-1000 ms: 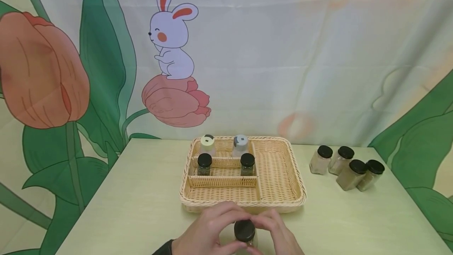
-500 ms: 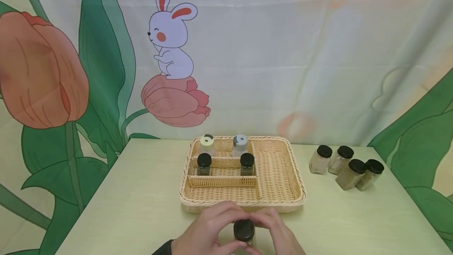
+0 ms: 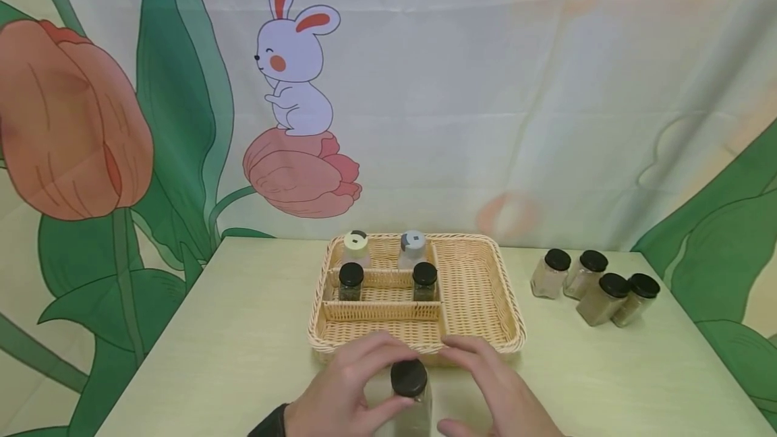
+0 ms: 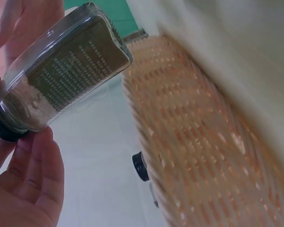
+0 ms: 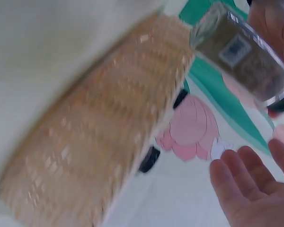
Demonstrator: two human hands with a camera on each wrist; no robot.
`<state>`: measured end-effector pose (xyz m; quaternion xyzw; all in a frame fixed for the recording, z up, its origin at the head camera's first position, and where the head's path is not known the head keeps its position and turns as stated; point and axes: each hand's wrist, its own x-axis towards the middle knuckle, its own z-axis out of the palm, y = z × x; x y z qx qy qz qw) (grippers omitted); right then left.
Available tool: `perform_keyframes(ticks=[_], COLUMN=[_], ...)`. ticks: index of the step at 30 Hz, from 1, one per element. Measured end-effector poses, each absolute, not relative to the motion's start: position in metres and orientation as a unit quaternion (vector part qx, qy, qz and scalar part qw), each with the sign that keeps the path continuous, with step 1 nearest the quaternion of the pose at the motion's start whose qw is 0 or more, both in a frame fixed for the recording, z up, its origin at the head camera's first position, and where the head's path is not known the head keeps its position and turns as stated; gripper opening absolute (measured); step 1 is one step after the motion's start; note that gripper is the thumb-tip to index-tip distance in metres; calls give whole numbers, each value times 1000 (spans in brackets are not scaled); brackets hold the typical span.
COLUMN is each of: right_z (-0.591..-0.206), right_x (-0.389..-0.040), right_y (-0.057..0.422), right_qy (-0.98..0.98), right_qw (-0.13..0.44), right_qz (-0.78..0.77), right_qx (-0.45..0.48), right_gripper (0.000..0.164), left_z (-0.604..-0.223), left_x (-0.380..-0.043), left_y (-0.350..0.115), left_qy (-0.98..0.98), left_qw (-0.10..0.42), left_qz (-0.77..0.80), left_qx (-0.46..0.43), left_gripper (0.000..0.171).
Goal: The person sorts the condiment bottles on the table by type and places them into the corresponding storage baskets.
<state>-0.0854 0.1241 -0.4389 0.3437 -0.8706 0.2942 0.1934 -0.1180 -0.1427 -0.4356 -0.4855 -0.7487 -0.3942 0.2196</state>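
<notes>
My left hand [image 3: 346,386] pinches the black lid of a glass spice jar [image 3: 414,417] between thumb and fingers, in front of the basket. In the left wrist view the jar [image 4: 75,66] appears slanted, with brown powder and a printed label on its glass. A barcode label shows on the jar [image 5: 241,52] in the right wrist view. My right hand [image 3: 504,390] is apart from the jar on its right, fingers spread and relaxed. Just beyond both hands is a wicker basket [image 3: 476,288] with compartments.
In the basket's middle left compartment stand two black-lidded jars [image 3: 351,282]; behind them are a yellow-topped shaker [image 3: 355,248] and a grey-topped shaker [image 3: 413,248]. Several black-lidded jars [image 3: 601,299] cluster on the table [image 3: 231,329] at the right. A printed cloth [image 3: 425,120] hangs behind.
My right hand has let go of the jar and moved right, its fingers opening. The left hand has shifted slightly left and up with the jar.
</notes>
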Motion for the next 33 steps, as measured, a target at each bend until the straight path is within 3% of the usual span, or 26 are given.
perform_keyframes(ticks=[13, 19, 33], right_z=[-419, -418, -418], right_x=[-91, -93, -97], right_y=[153, 159, 172], right_qy=[-919, -915, -893], right_qw=[131, 135, 150], right_qz=[199, 166, 115], right_qx=[313, 343, 409], right_gripper=[84, 90, 115], left_z=[-422, -415, -409], left_x=[-125, -132, -142], left_y=[-153, -159, -180], left_qy=[-745, -726, -756], left_qw=[284, 320, 311], left_qz=[-387, -389, -408], left_qx=[-464, -467, -406], left_gripper=[49, 47, 44])
